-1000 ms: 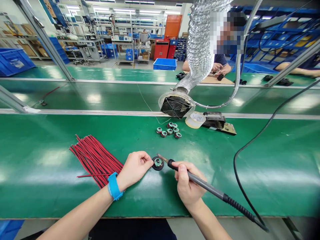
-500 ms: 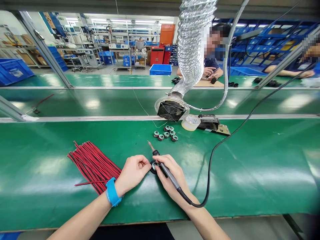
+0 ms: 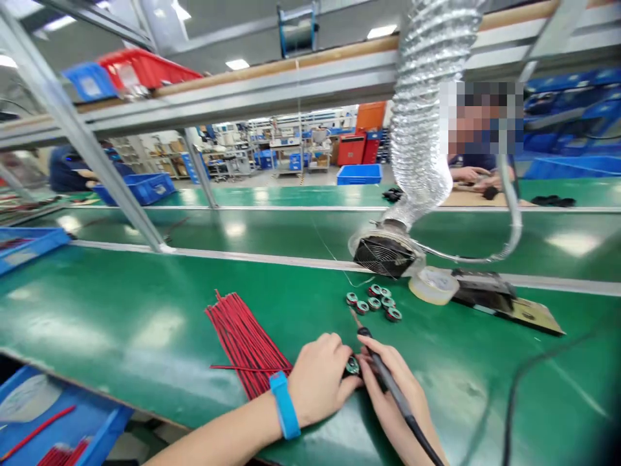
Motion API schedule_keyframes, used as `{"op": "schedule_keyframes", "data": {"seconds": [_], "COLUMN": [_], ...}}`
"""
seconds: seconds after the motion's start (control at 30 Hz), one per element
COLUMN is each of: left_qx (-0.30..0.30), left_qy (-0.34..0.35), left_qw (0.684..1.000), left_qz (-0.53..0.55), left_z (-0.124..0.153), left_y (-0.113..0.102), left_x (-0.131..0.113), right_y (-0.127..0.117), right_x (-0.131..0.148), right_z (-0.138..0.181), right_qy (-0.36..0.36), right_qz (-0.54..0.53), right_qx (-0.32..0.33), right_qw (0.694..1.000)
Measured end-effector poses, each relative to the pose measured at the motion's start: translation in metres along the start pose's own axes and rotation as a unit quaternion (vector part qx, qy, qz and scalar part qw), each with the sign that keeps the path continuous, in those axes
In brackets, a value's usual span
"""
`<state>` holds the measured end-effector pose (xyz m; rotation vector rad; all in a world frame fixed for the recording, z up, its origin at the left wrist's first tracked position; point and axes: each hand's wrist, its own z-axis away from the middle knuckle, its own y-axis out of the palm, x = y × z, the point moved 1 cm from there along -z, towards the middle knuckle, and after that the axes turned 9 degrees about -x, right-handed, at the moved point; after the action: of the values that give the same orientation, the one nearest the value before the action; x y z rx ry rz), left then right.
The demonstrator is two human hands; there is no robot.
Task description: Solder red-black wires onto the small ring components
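Note:
My left hand (image 3: 320, 372), with a blue wristband (image 3: 285, 404) at its wrist, is closed on a small round black part with a green circuit board (image 3: 352, 366). My right hand (image 3: 400, 395) grips a soldering iron (image 3: 392, 383), its bare tip pointing up and away from the part. The right fingertips are close against the part's right side; whether they also grip it is hard to tell. Left of my hands lies a bundle of red and black wires (image 3: 247, 343), one wire across it. Beyond the iron's tip sit several small round boards (image 3: 373, 303).
A fume fan (image 3: 385, 255) hangs from a silver duct above the small boards. A tape roll (image 3: 433, 285) and a dark tool on a base (image 3: 490, 291) stand at the right. A blue bin (image 3: 92, 421) with red wires is at lower left. A co-worker's hands (image 3: 478, 178) show across the bench.
The view has swung left, so the bench things appear farther right and bins come into sight at left. My hands stay together around the round part, the iron still in my right hand.

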<state>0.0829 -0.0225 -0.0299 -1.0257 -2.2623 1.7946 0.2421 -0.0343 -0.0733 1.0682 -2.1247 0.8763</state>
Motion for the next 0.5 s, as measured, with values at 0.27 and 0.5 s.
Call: {"op": "schedule_keyframes", "data": {"seconds": [0.27,0.5], "left_qx": [0.074,0.124], "left_qy": [-0.091,-0.205], "left_qw": [0.975,0.886], "left_qz": [0.189,0.396], "left_z": [-0.022,-0.064], "left_y": [0.006,-0.061], "left_x": [0.025,0.065], "right_y": [0.003,0.006], "right_x": [-0.022,-0.006], "right_z": [0.007,0.005], "right_qy": [-0.012,-0.017], "right_qz": [0.025,0.025], "right_qx": [0.012,0.003], "right_qw": [1.0,1.0]}}
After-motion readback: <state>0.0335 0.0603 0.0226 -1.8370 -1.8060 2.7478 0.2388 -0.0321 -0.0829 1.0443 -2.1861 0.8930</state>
